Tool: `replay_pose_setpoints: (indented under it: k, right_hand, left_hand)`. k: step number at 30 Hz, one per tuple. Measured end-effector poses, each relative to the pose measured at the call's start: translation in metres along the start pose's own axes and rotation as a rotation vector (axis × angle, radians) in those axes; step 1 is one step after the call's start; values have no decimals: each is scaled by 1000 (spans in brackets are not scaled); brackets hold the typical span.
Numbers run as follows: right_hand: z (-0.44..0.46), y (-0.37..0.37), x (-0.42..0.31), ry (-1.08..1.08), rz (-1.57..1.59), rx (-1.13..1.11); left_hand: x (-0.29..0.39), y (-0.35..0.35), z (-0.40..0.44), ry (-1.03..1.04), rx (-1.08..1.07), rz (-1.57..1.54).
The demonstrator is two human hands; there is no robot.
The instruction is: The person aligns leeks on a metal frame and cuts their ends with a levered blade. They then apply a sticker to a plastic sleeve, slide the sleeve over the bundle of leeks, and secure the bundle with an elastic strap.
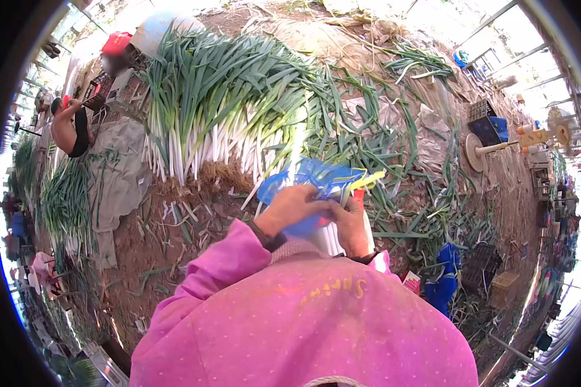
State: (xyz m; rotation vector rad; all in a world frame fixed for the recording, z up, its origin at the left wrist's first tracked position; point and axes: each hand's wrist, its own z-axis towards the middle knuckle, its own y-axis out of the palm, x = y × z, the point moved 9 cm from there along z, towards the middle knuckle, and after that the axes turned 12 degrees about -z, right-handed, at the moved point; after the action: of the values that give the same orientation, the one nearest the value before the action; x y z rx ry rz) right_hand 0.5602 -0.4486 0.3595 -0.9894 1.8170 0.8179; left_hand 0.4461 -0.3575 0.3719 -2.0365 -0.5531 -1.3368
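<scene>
My left hand (294, 208) comes in from the left in a pink sleeve, its fingers closed on a thin blue plastic bag (323, 174). My right hand (350, 227) meets it at the fingertips, pinching the same crumpled plastic. A yellow-green strip (370, 182) sticks out to the right of the bag. Just beyond my right hand shows a small red piece (359, 195); I cannot make out what it belongs to. White stalks (329, 240) are partly visible below the hands. Ahead lies a large heap of leeks (216, 109), green tops pointing away and white ends toward me.
Loose leaves (407, 213) litter the ground at right. Another leek pile (69, 203) lies left, beside a grey cloth (117, 174). A person (69, 128) crouches at far left near a crate (98, 90). A fan (476, 153), a dark crate (481, 264) and blue cloth (442, 284) are at right.
</scene>
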Motion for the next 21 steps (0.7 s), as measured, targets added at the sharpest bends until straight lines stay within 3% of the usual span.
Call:
replay_pose_setpoints:
  k: [1, 7, 9, 10, 13, 14, 15, 18, 21]
  right_hand:
    - [-1, -4, 8, 47, -3, 25]
    - [-18, -73, 83, 479, 51, 175]
    - [-25, -112, 157, 651, 73, 58]
    - [-42, -111, 143, 701, 36, 72]
    - [-37, -147, 150, 535, -340, 191]
    - [-33, -141, 102, 224, -507, 361]
    - [-29, -125, 60, 8, -691, 361]
    - [-18, -49, -31, -483, -841, 220]
    - [2, 2, -21, -603, -889, -42]
  left_hand:
    - [-3, 4, 0, 14, 4, 62]
    - [-59, -53, 5, -148, 431, -535]
    - [-72, -83, 7, -54, 544, -338]
    - [-71, -91, 7, -5, 594, -239]
    - [-19, -78, 1, -8, 473, 30]
    - [-9, -67, 0, 24, 410, 76]
    - [0, -54, -1, 59, 345, 123]
    - [28, -18, -7, 157, 195, 89]
    - [56, 4, -22, 255, 90, 8]
